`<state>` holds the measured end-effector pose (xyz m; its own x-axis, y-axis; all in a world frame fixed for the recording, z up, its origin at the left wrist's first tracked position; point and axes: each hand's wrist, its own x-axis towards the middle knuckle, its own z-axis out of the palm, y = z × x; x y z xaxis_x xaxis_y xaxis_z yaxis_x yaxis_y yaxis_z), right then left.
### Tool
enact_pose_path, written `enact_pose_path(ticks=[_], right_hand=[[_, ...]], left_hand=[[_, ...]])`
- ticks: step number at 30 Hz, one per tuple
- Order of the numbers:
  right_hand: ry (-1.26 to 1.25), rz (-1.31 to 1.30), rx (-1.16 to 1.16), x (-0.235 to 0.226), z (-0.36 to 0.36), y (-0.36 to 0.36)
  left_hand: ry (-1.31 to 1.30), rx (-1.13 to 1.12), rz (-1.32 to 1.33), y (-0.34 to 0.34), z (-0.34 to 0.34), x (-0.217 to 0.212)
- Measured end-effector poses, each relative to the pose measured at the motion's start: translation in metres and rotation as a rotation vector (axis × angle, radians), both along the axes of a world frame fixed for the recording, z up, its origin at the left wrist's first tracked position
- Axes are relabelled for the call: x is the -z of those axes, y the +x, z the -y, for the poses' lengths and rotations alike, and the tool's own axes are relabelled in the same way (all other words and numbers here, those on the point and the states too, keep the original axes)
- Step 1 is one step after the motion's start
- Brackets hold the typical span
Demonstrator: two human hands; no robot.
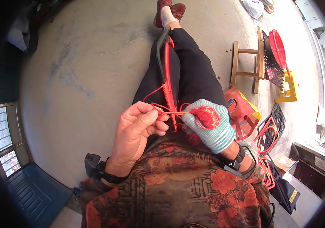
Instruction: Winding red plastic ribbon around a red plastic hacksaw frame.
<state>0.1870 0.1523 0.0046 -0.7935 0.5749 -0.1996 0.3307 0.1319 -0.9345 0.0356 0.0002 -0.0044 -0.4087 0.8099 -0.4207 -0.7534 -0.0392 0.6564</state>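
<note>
My bare left hand (134, 127) pinches a red cord (158, 110) between thumb and fingertips. My right hand (210, 125), in a pale green striped knitted glove, is closed around a bundle of red cord (207, 117) with yellowish strands. Thin cord strands stretch taut between the two hands. Along my lap lies a long curved black-and-red frame (166, 68), its near part wound tightly with red cord. One strand runs from the frame to my left hand. What the gloved fingers cover is hidden.
To the right a wooden stool (259, 60) carries a red round basket (277, 48), beside a yellow plastic stool (287, 89). Closer stands a red bag (242, 110). Several red and black frames (267, 135) lie near a black bag (284, 186). A blue panel (37, 193) is at lower left.
</note>
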Motion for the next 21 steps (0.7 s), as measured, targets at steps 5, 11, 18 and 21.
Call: enact_pose_path(ticks=[5, 11, 18, 21], right_hand=[[-0.264, -0.018, 0.134, -0.001, 0.002, 0.005], [-0.431, -0.099, 0.258, -0.003, -0.007, 0.011], [-0.345, -0.058, 0.317, -0.006, -0.017, 0.014], [-0.315, -0.039, 0.246, -0.009, -0.018, 0.016]], left_hand=[[-0.061, -0.029, -0.03, 0.002, -0.001, -0.002], [-0.089, 0.0, -0.17, 0.005, -0.001, 0.0], [-0.177, -0.009, -0.384, 0.006, -0.003, -0.01], [-0.228, 0.025, -0.521, 0.005, -0.003, -0.009]])
